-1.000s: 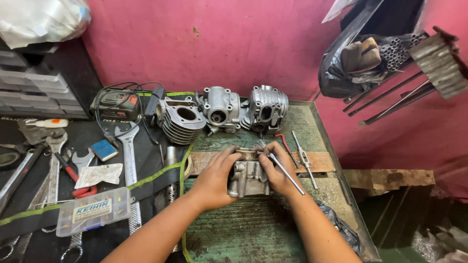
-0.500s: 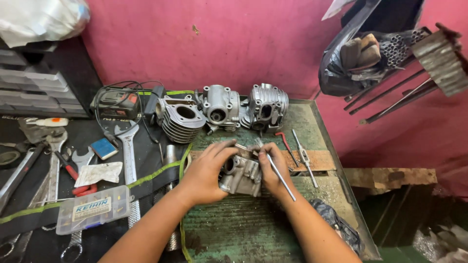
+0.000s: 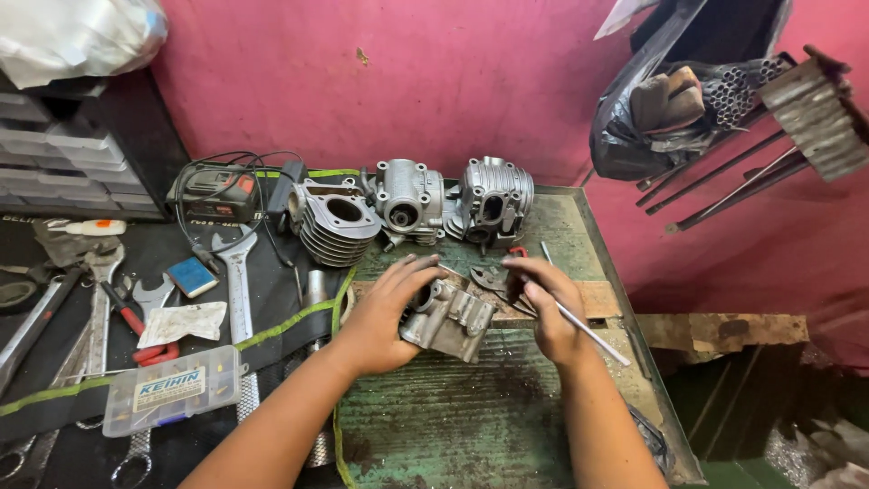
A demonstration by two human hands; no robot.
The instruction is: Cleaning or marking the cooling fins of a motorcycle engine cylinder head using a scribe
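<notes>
The left hand [image 3: 385,317] is curled around a grey metal engine part [image 3: 448,319] and has hold of it, tipped up on the green surface [image 3: 471,426], near the middle; the right hand [image 3: 548,308] is closed on a thin metal rod [image 3: 588,332], with its fingertips close to the part's right side.

The part looks heavy and it stands on one edge; it could slip from the one hand that grips it and drop onto the surface, or pinch a finger under it; the surface looks scratched and greasy, so the part may slide.

The rod sticks out to the right, toward the edge of the surface; if the hand lets go, it could roll off.

Far behind stand three more metal engine parts [image 3: 407,201], well apart from the hands; to the left lie wrenches [image 3: 237,281] on a black mat [image 3: 272,312]; a sudden tug could knock the small flat pieces [image 3: 493,276] lying just beside the fingers.
</notes>
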